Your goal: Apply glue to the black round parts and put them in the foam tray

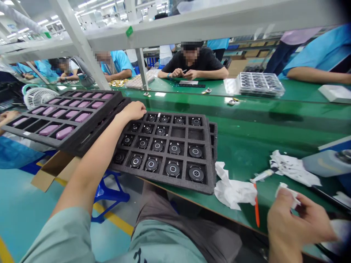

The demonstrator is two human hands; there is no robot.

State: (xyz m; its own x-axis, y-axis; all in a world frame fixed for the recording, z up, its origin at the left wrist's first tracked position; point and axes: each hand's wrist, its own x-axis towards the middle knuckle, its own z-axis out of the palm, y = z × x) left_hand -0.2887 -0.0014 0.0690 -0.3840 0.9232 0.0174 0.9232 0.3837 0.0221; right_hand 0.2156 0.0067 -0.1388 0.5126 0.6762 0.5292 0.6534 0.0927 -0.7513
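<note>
"Black foam tray (209, 160) on the green bench (233, 146), centre, near the person. Round watch-like units (172, 169) sit in its pockets, sensor side up."

"How far along does it look?"

"Mostly filled, I'd judge. The two near rows have a unit in every pocket. In the second row from the far side, two pockets (178, 132) at the right show only foam. Whether each unit is finished, I can't tell."

"And the hands?"

"The left hand (133, 110) is at the tray's far left corner, fingers curled downward, hiding part of that corner. Whether they grip anything, I can't tell. The right hand (298, 221), near right, pinches a white wipe (295, 201) between thumb and fingers."

"Anything in the way?"

"Crumpled tissue (236, 193) lies just beside the tray's near right corner, with an orange tool (257, 210) beyond it to the right. On the left, another foam tray (114, 98) of purple cases (65, 132) crowds close. Across the bench, a person in a black top (203, 62) leans over small parts."
</note>
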